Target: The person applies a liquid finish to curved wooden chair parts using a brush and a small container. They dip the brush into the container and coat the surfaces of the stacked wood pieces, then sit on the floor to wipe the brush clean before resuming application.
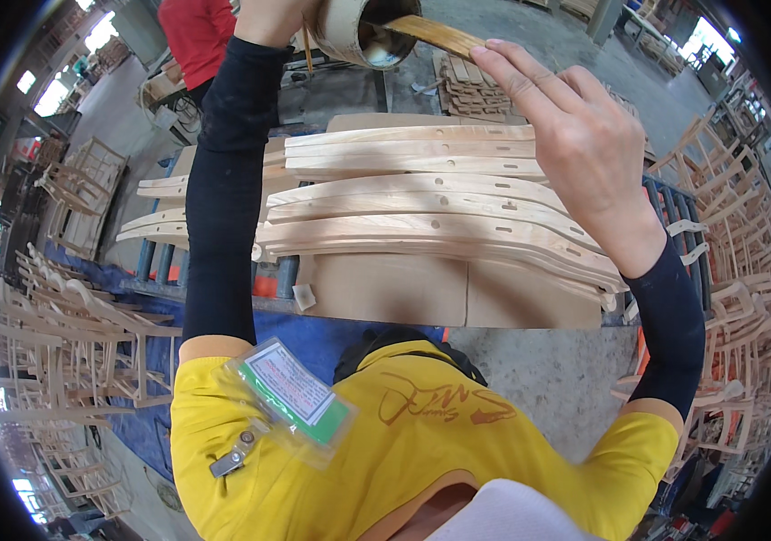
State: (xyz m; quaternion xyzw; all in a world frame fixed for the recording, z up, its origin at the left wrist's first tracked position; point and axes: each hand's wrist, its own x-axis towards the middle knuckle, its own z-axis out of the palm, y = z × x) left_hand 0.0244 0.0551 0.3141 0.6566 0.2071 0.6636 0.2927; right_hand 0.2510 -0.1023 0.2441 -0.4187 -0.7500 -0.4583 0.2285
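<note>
At the top edge my left hand holds an off-white round pot, tilted so its mouth faces right. Its fingers are mostly cut off by the picture's edge. Whitish stuff shows inside the pot. My right hand pinches one end of a flat wooden stick, whose other end reaches into the pot's mouth. Below both hands, curved pale wooden parts with round holes and slots lie side by side in rows. They rest on a cardboard sheet.
The cardboard covers a blue roller rack. Pale wooden frames crowd the left and the right. A stack of wood pieces lies beyond the rack. A person in red stands at the far left.
</note>
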